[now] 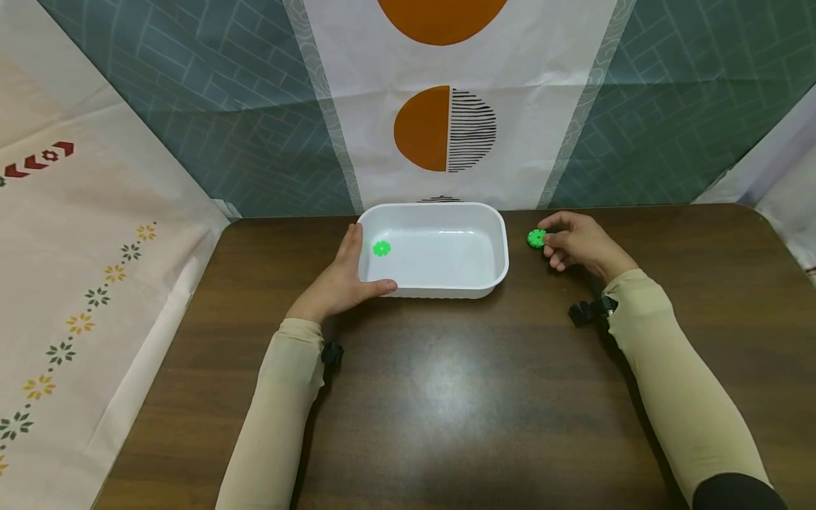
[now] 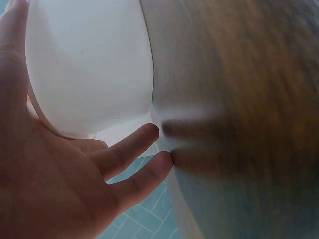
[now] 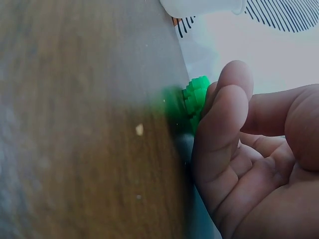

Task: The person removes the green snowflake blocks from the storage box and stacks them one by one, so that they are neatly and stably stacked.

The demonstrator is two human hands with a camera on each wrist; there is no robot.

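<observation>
A white rectangular plastic tub [image 1: 440, 292] with rounded corners stands at the table's far side, one green notched disc [image 1: 382, 248] lying inside near its left end. My left hand [image 1: 341, 276] holds that end of the tub, its thumb along the front rim and fingers at the left wall. In the left wrist view, two of its fingers [image 2: 130, 145] stretch past the tub to the tabletop. Right of the tub, my right hand [image 1: 580, 244] pinches another green notched disc [image 1: 537, 239] between thumb and fingertips, close to the table. Its toothed edge shows in the right wrist view.
The dark brown wooden table [image 1: 440, 397] has its back edge just behind the tub. A patterned cloth [image 1: 357, 106] hangs behind it, and a white printed cloth [image 1: 95, 234] hangs at the left. A small pale speck [image 3: 139, 129] lies on the tabletop by the right hand.
</observation>
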